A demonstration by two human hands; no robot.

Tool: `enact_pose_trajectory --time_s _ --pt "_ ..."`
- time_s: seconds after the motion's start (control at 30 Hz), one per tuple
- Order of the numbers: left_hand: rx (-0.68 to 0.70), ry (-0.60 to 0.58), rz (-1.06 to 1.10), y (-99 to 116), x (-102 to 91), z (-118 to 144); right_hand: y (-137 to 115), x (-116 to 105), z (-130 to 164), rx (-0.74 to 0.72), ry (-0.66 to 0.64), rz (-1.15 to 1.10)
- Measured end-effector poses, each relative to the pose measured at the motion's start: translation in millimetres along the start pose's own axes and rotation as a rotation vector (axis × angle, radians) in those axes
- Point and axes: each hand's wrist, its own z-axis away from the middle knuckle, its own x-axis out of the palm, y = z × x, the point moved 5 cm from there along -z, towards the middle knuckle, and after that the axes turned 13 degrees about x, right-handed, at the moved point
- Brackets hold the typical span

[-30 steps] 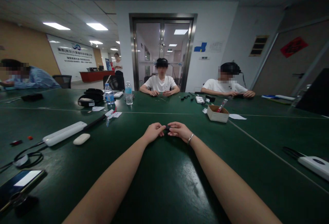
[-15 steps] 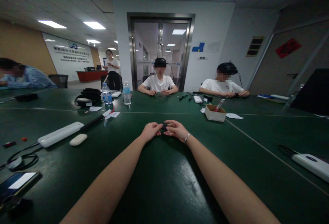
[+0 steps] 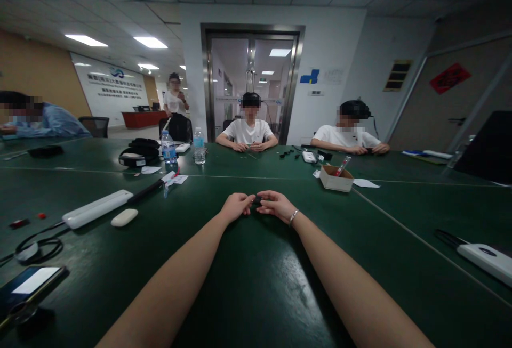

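Observation:
Both of my arms reach forward over the dark green table, and the hands meet near its middle. Between the fingertips is a small black object; it is mostly covered, and its kind cannot be made out. My left hand has its thumb and fingers closed on the object's left side. From the right, my right hand, with a silver bracelet at the wrist, pinches the same object with curled fingers.
At left lie a white bar-shaped device, a white oval case and a phone. Two water bottles stand farther back. An open box sits right of centre, and a white device lies far right. People sit across the table.
My hands stay together around the small black object, with slight finger movement. The whole view has shifted a little. The standing person at the back has changed arm position.

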Motion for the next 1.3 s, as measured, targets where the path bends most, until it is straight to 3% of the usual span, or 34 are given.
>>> enact_pose_trajectory --time_s 0.57,1.3 --pt "-0.008 -0.018 -0.176 6 -4.7 3 0 1 -1 0.002 -0.052 0.026" --pt "-0.027 -0.068 -0.132 11 -5.5 4 -1 1 2 0.027 -0.071 0.016"
